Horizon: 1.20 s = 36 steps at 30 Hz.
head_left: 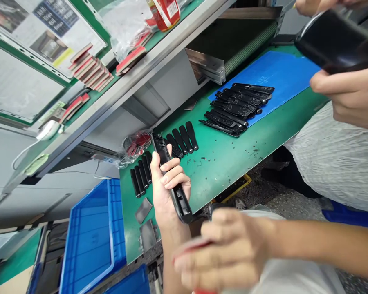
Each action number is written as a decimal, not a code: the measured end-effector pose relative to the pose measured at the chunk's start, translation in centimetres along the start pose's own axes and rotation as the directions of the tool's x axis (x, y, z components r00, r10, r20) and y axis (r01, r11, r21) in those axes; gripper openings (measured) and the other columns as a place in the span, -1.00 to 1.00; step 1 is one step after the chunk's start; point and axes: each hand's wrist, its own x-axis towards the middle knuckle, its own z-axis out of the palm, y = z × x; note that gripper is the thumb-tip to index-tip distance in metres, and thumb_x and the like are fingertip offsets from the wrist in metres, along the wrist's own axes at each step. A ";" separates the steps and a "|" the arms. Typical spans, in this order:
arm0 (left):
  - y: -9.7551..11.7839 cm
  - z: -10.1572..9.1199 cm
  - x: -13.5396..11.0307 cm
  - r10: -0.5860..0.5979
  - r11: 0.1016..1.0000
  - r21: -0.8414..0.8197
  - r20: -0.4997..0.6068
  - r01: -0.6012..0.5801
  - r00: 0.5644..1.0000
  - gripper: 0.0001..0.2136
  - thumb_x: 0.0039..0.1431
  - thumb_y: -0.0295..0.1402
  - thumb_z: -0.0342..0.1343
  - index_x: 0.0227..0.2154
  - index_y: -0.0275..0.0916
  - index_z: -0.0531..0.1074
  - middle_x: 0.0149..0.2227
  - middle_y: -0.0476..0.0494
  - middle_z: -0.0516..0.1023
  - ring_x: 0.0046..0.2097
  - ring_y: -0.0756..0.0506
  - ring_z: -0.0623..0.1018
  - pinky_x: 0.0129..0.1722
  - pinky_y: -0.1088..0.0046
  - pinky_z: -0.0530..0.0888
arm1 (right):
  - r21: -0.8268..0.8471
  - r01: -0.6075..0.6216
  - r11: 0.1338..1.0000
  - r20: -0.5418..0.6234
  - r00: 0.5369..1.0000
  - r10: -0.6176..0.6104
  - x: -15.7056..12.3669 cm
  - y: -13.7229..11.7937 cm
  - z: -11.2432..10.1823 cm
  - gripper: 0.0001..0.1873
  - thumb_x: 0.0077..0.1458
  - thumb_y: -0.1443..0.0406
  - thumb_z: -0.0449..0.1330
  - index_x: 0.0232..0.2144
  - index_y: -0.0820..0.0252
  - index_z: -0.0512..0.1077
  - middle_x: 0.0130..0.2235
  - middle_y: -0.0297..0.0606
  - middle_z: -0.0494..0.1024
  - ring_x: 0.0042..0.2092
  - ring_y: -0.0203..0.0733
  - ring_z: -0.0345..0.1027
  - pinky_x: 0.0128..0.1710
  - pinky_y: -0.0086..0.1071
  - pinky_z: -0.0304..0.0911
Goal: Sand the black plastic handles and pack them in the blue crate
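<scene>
The left hand [167, 183] was clamped around a long black casing [171, 179], held over the edge of the green bench [233, 155]. The right hand [223, 249], blurred and close to the camera, seemed to pinch something red [190, 245]; what it was could not be made out. Behind the casing lay two rows of short black grips [182, 141] and a bag of red parts [138, 145]. Farther off, a pile of black casings [239, 108] sat on a blue mat [282, 73]. A blue crate [92, 237] stood left. A co-worker's hands [349, 94], cut off at right, held a black part [334, 41].
</scene>
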 end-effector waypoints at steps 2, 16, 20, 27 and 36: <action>0.7 -0.3 0.2 0.008 0.999 -0.046 0.038 -0.006 0.999 -0.65 0.43 -0.20 -0.08 0.11 -0.32 0.29 -0.53 0.16 0.33 -0.61 0.18 0.37 -0.64 0.84 0.31 | -0.019 -0.066 0.998 -0.012 0.998 0.065 0.3 0.0 0.3 -0.75 0.20 0.15 0.21 -0.07 -0.08 0.55 0.20 -0.56 0.42 -0.20 -0.30 0.46 -0.29 -0.36 0.39; 0.7 1.9 -1.7 0.240 0.968 -0.072 -0.022 -0.241 0.971 -0.69 0.47 -0.32 -0.25 0.14 -0.28 0.23 -0.38 0.04 0.45 -0.58 0.16 0.35 -0.61 0.76 0.33 | 0.440 -0.462 0.770 -0.172 0.798 0.577 -0.7 -0.2 -0.8 -0.56 0.39 0.28 -0.05 0.26 0.16 0.25 0.23 -0.01 0.42 0.19 -0.01 0.37 0.07 -0.03 0.28; 0.2 1.8 -1.6 0.248 0.969 0.018 -0.045 -0.248 0.968 -0.71 0.48 -0.31 -0.26 0.11 -0.26 0.24 -0.42 0.08 0.46 -0.62 0.18 0.33 -0.65 0.78 0.28 | 0.423 -0.444 0.790 -0.150 0.825 0.544 -0.3 -0.1 -0.9 -0.56 0.40 0.28 -0.07 0.27 0.14 0.23 0.21 -0.04 0.45 0.19 -0.07 0.38 0.05 -0.07 0.28; 0.1 1.6 -1.6 0.243 0.968 0.068 -0.030 -0.240 0.970 -0.71 0.48 -0.29 -0.24 0.12 -0.23 0.24 -0.41 0.07 0.43 -0.59 0.17 0.33 -0.63 0.73 0.30 | 0.118 -0.129 0.985 0.003 0.992 0.130 0.2 -0.3 -0.8 -0.68 0.30 0.22 0.10 0.03 0.13 0.48 0.18 -0.38 0.48 -0.17 -0.23 0.53 -0.28 -0.26 0.37; 1.7 0.3 -1.3 0.353 0.935 0.009 -0.100 -0.354 0.930 -0.74 0.47 -0.31 -0.19 0.10 -0.25 0.22 -0.43 0.09 0.35 -0.61 0.14 0.29 -0.66 0.68 0.30 | 0.101 0.017 0.995 -0.064 0.998 -0.011 -0.1 -0.6 1.1 -0.74 0.19 0.19 0.20 -0.14 0.14 0.61 0.16 -0.39 0.50 -0.27 -0.29 0.44 -0.43 -0.34 0.27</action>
